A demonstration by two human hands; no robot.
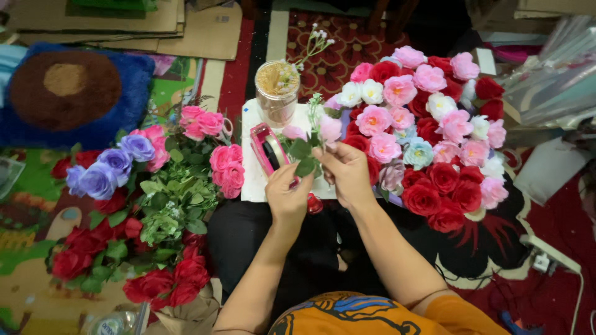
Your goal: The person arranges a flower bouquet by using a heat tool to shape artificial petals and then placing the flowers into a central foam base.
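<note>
My left hand (287, 192) and my right hand (347, 170) are raised together over my lap, both pinching a small artificial flower sprig (308, 144) with green leaves, a pale pink bloom and tiny white buds. A pink tape dispenser (268, 147) lies on a white board (251, 170) just beyond my left hand. A clear jar with a gold-filled top (277, 87) stands behind it. A small red object (315, 203) shows below my hands.
A large arrangement of red, pink, white and pale blue fabric roses (428, 130) lies to the right. Loose red, pink and purple roses with greenery (143, 205) are piled on the left. Flattened cardboard (124, 22) and a blue cushion (68, 93) lie at the back left.
</note>
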